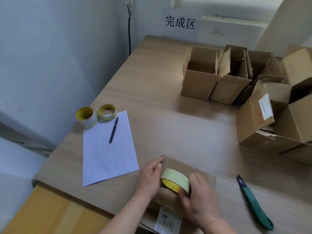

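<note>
— Pale wooden table (168, 115), set in a white-walled corner, is being used for packing. Which step is being carried out?

— Sealing, by the look of it. A roll of yellowish packing tape (175, 176) is being held on edge on the closed carton (202, 176) at the table's near edge.

— How are the hands being used?

— The roll is being gripped by the right hand (200, 201), fingers curled round its rim. The carton's far left edge is being pressed by the left hand (150, 176), fingers nearly straight. Whether a tape end is being pinned there cannot be told.

— What is being called for next?

— Probably the roll being drawn along the top seam, then the strip being cut. A green utility knife (255, 203) is being kept to the right, well apart.
</note>
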A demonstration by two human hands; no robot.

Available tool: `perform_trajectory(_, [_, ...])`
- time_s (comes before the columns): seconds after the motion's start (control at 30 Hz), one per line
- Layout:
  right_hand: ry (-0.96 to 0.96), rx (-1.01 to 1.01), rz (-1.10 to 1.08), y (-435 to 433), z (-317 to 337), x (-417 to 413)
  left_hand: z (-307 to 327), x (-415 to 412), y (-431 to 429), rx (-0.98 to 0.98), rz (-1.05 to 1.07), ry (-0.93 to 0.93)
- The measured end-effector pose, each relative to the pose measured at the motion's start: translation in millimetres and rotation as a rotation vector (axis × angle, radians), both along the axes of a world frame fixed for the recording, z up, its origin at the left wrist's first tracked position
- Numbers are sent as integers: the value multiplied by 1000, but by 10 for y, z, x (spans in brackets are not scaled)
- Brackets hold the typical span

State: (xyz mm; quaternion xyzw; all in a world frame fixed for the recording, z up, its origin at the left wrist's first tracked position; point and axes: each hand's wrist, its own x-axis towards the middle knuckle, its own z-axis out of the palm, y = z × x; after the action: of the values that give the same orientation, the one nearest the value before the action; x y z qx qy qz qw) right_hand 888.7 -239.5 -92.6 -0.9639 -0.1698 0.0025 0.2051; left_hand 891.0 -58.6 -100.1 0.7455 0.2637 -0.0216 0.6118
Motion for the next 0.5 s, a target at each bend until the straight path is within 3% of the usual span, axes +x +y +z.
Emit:
perform_trajectory(0.07, [88, 17, -7, -14, 24, 2, -57, 31, -12, -38, -41, -8])
perform_trajectory(0.17, [277, 79, -28, -49, 141, 78, -143, 0, 72, 86, -145, -28])
perform_trajectory(0.3, [570, 398, 0, -235, 332, 177, -199, -34, 86, 187, -171, -30])
perform_trajectory(0.43, [690, 677, -34, -520, 497, 210, -205, -30, 102, 213, -191, -30])
perform_trajectory(0.5, [645, 611, -85, -660, 537, 239, -212, -31, 102, 235, -190, -34])
